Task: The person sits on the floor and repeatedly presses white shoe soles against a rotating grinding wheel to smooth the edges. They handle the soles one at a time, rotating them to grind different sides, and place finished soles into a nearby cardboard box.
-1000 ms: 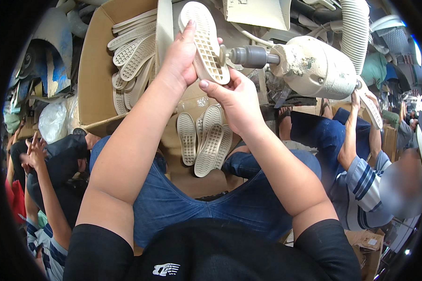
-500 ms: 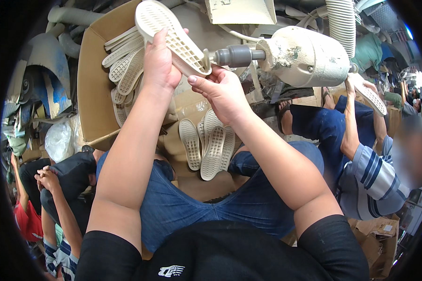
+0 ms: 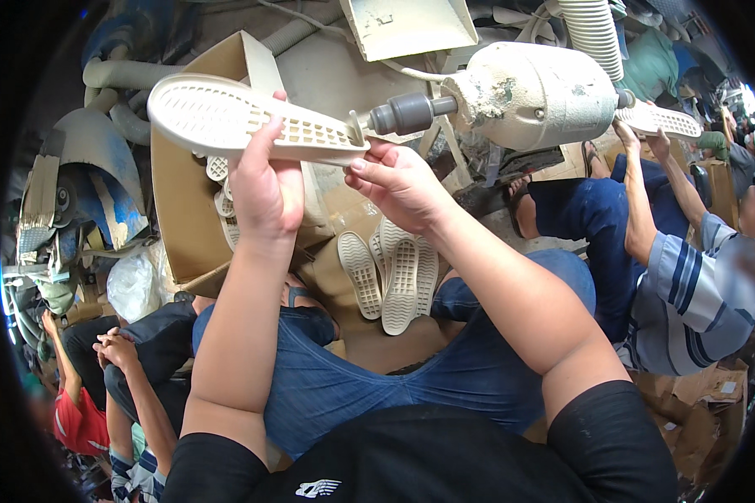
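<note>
**Inspector:** State what differs from the frame half a second back.

**Assistant:** The pale shoe sole [image 3: 252,121] has swung from a steep diagonal to nearly level, tread side up, with its toe end further to the person's left. The left hand [image 3: 264,189] has followed it down and left. The right hand [image 3: 398,180] remains beneath the sole's near end, close to the machine.

**Inspector:** Grip of each hand?

**Assistant:** Left grip is clenched around the sole's middle, fingers over the upper edge. Right grip pinches the sole's near end, thumb on top, just beside the grey spindle [image 3: 407,113] of the dust-coated motor housing [image 3: 537,96]. The sole's end touches or nearly touches the spindle tip; I cannot tell which.

**Inspector:** Edges and room to move?

**Assistant:** The sole's far end overhangs the open cardboard box [image 3: 184,218], which holds further soles stacked along its inner wall. Below the hands, loose soles [image 3: 390,277] lie on cardboard between the person's knees. To the right, a co-worker in a striped shirt [image 3: 688,293] holds another sole [image 3: 658,121] at the motor's opposite end, near the person's right forearm. To the left, another person's clasped hands [image 3: 117,348] sit low, well apart from the sole. Open room lies mainly above the box, on the left.
</note>
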The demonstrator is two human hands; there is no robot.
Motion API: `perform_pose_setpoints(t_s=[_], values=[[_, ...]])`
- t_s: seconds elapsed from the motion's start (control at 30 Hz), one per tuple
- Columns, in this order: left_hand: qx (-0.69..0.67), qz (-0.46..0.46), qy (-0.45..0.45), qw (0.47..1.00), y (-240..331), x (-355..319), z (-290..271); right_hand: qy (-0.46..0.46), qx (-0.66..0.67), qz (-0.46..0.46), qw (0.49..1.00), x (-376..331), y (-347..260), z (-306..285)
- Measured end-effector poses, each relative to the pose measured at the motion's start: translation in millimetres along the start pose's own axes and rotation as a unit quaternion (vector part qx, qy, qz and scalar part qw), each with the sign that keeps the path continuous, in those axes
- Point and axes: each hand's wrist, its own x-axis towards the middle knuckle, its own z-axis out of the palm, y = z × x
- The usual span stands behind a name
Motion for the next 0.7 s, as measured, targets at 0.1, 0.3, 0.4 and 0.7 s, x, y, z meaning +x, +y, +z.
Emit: perform_pose_setpoints(t_s=[0.1,0.3,0.4,0.7], values=[[0.063,0.033,-0.027,0.997,6.2,-21.7,0.0,-0.008,0.025,0.01,1.0,-3.6,-0.3,-3.7],[0.282,0.123,-0.086,0.948,-6.0,-64.4,-18.5,-0.009,0.085,0.042,0.995,-4.2,-1.5,-6.9],[0.423,0.171,-0.123,0.881,-12.2,-80.1,-29.4,0.029,0.09,0.022,0.995,-2.6,-1.3,-3.4],[0.544,0.339,-0.148,0.753,-27.1,-88.9,-31.7,0.189,-0.047,0.123,0.973,-0.6,-13.2,20.4]])
